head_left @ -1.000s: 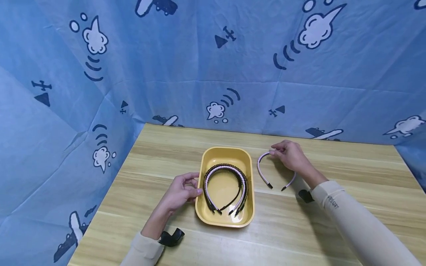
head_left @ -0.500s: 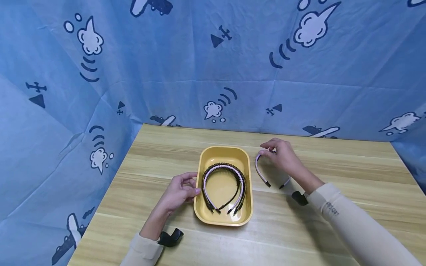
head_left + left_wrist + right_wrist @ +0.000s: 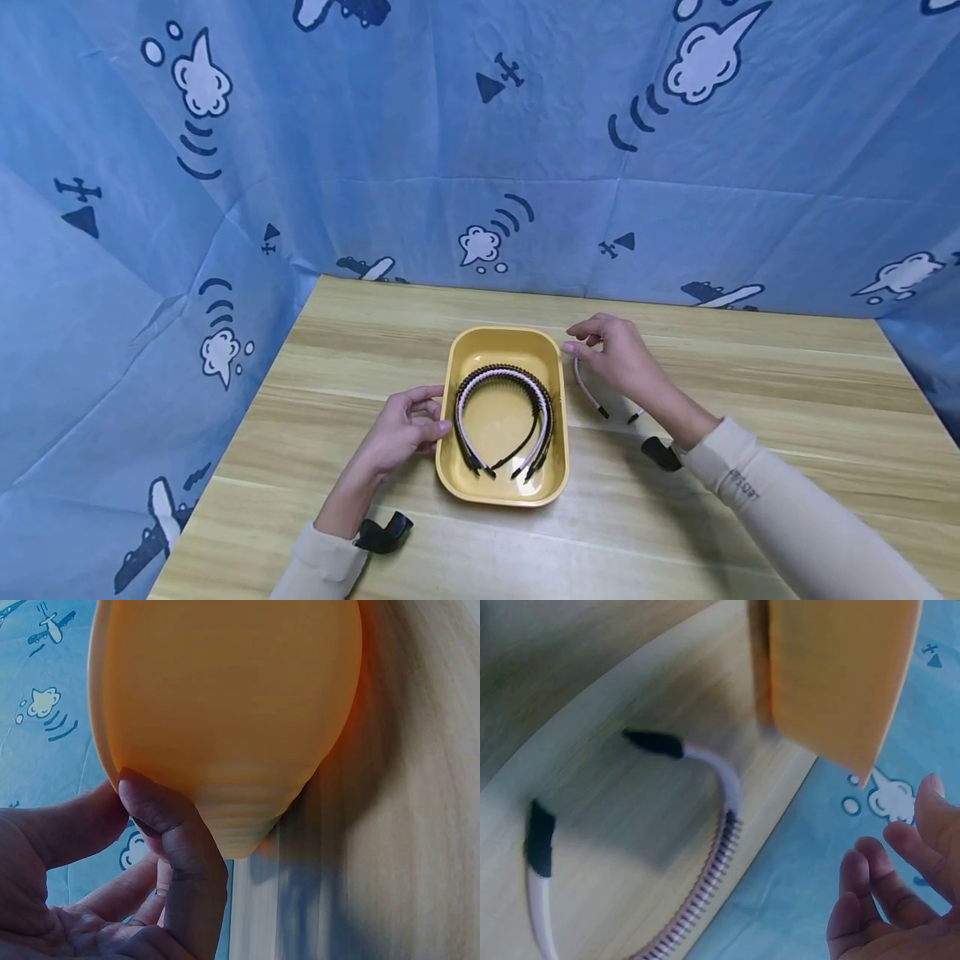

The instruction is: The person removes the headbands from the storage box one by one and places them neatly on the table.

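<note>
My left hand (image 3: pixel 408 429) grips the left side of a yellow tray (image 3: pixel 498 429), thumb at the rim, as the left wrist view also shows. Several hair headbands lie in the tray, black ones (image 3: pixel 550 429) and a lilac one (image 3: pixel 462 404), nested with their ends toward me. Right of the tray, another lilac headband (image 3: pixel 731 787) with black tips rests on the table. My right hand (image 3: pixel 618 358) hovers over it near the tray's upper right edge, partly hiding it in the head view. That hand's fingers (image 3: pixel 874 862) are loosely bent and hold nothing.
A light wood table (image 3: pixel 360 333) carries everything. Blue patterned cloth (image 3: pixel 375 125) hangs behind it and along its left side. A black wrist strap piece (image 3: pixel 385 533) juts out below the left hand, another (image 3: pixel 660 454) below the right.
My right hand has shifted left from the loose headband's top toward the tray, and the headband has stayed about where it was. The left hand still grips the tray.
</note>
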`<action>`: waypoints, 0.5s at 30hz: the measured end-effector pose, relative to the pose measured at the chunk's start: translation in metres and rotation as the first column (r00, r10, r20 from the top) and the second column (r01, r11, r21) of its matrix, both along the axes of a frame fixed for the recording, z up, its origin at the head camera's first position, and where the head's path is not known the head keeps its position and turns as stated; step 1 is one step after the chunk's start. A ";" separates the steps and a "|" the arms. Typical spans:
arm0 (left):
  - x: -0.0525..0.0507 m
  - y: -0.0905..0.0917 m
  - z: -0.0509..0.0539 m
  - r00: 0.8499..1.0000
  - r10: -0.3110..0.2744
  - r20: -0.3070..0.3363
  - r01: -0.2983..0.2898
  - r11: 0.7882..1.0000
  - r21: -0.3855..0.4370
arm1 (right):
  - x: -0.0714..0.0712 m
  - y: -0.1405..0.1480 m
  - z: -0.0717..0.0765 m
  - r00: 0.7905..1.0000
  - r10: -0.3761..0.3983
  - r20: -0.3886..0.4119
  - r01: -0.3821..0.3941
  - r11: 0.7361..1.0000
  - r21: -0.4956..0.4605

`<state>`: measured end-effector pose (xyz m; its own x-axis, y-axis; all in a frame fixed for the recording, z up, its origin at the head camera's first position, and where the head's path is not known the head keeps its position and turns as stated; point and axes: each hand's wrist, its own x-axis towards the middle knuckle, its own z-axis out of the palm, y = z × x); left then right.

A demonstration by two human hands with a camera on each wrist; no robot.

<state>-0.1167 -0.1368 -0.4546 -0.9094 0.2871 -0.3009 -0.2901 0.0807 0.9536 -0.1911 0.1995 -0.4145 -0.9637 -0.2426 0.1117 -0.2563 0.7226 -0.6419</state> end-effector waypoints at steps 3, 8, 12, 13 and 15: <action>0.000 0.000 0.000 1.000 0.001 0.003 -0.001 1.000 0.000 | 0.003 -0.005 0.002 1.000 -0.003 0.012 0.003 1.000 0.011; 0.001 0.000 0.001 1.000 -0.004 0.001 0.004 1.000 0.002 | 0.009 -0.014 0.009 1.000 0.008 0.014 -0.008 1.000 0.025; 0.001 0.000 0.001 1.000 -0.005 -0.006 0.005 1.000 -0.002 | 0.012 -0.022 0.017 0.999 0.022 0.026 -0.023 0.999 0.031; 0.001 0.000 0.001 1.000 -0.004 -0.006 0.004 1.000 -0.002 | 0.012 -0.024 0.018 0.999 0.025 0.030 -0.026 0.999 0.036; 0.001 0.000 0.001 1.000 -0.003 -0.004 0.003 1.000 -0.001 | 0.013 -0.029 0.021 0.999 0.036 0.035 -0.037 0.999 0.037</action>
